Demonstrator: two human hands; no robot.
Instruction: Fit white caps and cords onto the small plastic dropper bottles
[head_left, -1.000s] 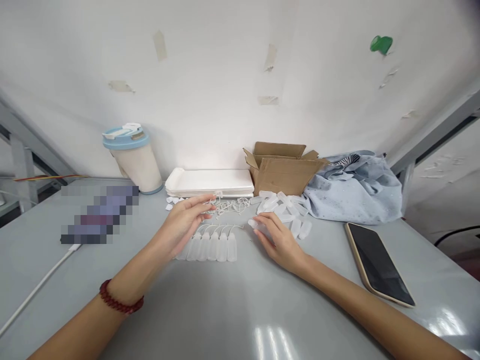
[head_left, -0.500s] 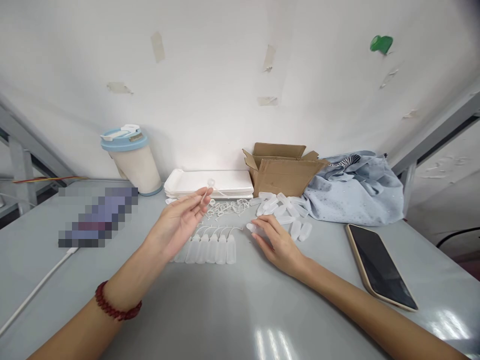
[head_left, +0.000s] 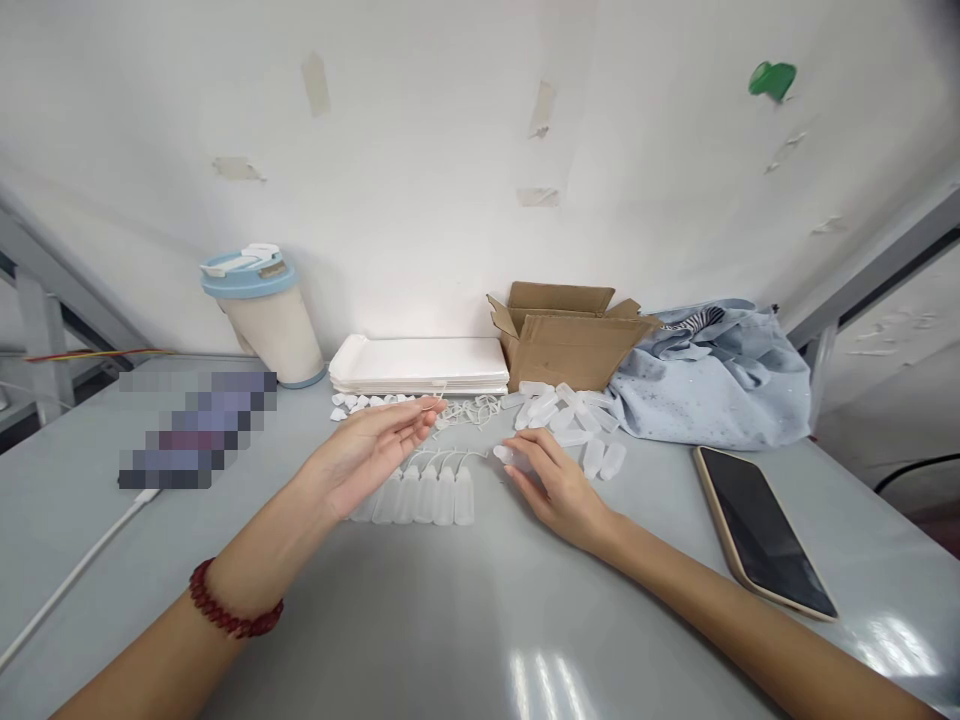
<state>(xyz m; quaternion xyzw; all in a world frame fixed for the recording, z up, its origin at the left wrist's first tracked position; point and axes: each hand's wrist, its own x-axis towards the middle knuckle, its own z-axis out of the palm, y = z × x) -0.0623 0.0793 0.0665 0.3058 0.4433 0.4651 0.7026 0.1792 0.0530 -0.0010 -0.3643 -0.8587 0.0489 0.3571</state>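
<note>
My left hand [head_left: 367, 445] is closed in a pinch on a thin white looped strap [head_left: 441, 387], above a small heap of similar straps [head_left: 480, 408]. My right hand [head_left: 555, 485] rests on the table, its thumb and fingers closed around a small translucent plastic bottle [head_left: 502, 454]; only its narrow end shows. Between the hands, several translucent bottles with straps at their necks [head_left: 443, 497] lie side by side in a row, partly behind my left hand. Loose bottles [head_left: 566, 412] lie piled beyond my right hand. Small white caps [head_left: 352, 403] lie behind my left hand.
A stack of flat white packets [head_left: 420, 362] and an open cardboard box [head_left: 577, 350] stand by the wall. A lidded cup [head_left: 262, 325] and a blurred-out object [head_left: 199, 430] are on the left; blue cloth [head_left: 712, 385] and a phone [head_left: 765, 530] are on the right.
My left hand has moved slightly right and lowered its fingertips with the strap toward the strap heap. The white caps behind it show more now. My right hand stays put on the bottle.
</note>
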